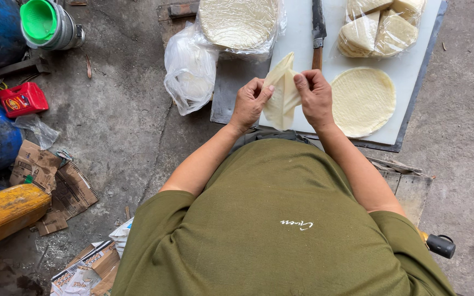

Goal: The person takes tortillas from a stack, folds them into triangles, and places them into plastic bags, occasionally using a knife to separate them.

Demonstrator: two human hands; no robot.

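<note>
My left hand and my right hand both pinch a pale, thin, folded sheet of dough and hold it up over the near edge of a white cutting board. A round stack of the same thin sheets lies flat on the board just right of my right hand. Behind my hands a knife with a wooden handle lies on the board, blade pointing away.
A bagged round stack of sheets and a clear bag of folded wedges sit at the board's far side. A crumpled plastic bag lies left of it. On the concrete floor: red box, green-lidded can, torn cardboard.
</note>
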